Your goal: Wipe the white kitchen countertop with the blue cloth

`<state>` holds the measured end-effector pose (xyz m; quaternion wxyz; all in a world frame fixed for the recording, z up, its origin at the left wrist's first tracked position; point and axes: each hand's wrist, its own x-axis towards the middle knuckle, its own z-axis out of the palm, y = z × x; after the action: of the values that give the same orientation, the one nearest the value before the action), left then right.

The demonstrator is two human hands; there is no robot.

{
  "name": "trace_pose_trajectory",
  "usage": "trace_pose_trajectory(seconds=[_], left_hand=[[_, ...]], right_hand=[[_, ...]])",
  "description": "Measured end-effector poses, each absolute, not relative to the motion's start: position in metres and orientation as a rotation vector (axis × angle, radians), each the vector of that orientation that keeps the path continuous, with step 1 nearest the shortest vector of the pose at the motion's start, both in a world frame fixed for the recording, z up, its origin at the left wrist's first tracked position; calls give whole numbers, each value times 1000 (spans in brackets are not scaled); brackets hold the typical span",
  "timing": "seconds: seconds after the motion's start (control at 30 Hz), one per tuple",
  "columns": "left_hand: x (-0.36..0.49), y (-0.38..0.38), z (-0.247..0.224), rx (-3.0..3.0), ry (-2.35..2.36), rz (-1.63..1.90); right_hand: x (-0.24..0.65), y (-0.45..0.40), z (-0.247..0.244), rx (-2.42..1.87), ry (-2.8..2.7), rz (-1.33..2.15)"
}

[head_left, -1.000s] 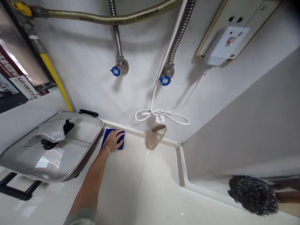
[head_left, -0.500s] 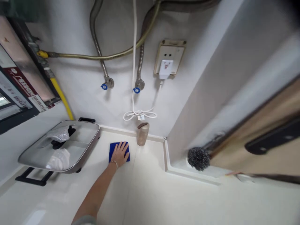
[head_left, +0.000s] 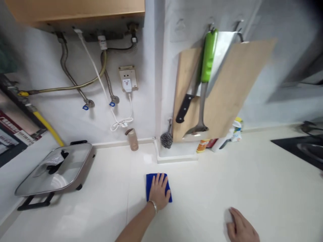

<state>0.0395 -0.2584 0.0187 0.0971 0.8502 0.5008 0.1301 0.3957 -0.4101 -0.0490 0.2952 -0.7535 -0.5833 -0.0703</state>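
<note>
My left hand (head_left: 159, 193) lies flat on a folded blue cloth (head_left: 149, 185), fingers spread, pressing it against the white countertop (head_left: 111, 181). The cloth's far and side edges show around the hand. At the lower right, my right hand (head_left: 242, 227) rests at the counter with its fingers curled in. Nothing shows in it, and the frame's bottom edge cuts it off.
An electric pan with a glass lid (head_left: 73, 168) stands at left. A brownish cup (head_left: 132, 140) is by the back wall. A steel scourer (head_left: 166, 139), cutting board (head_left: 232, 90), knife (head_left: 185, 107) and green-handled spatula (head_left: 209, 57) hang on the wall. Bottles (head_left: 202, 146) stand behind; a stove (head_left: 302, 151) lies right.
My left hand has slid the blue cloth right and nearer, away from the back wall. The view has swung right, and my right hand has come into sight.
</note>
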Motion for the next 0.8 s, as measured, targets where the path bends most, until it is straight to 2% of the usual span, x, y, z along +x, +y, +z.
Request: trace_pose_trajectory(seconds=[0.17,0.33,0.53,0.8], left_hand=[[110,-312,22,2527,1201,368],[107,-348,27,2543,1049,403],[23,-384,37,2598,1169,357],[-132,-434,34,2560,1844,295]], right_hand=[[391,-410,-47,-1994,-1615,-293],[394,-412,-46,-1989,-1636,-334],[403,-418,-55,-1909,-1700,-347],[407,-421,-64,-1842,-1776,-328]])
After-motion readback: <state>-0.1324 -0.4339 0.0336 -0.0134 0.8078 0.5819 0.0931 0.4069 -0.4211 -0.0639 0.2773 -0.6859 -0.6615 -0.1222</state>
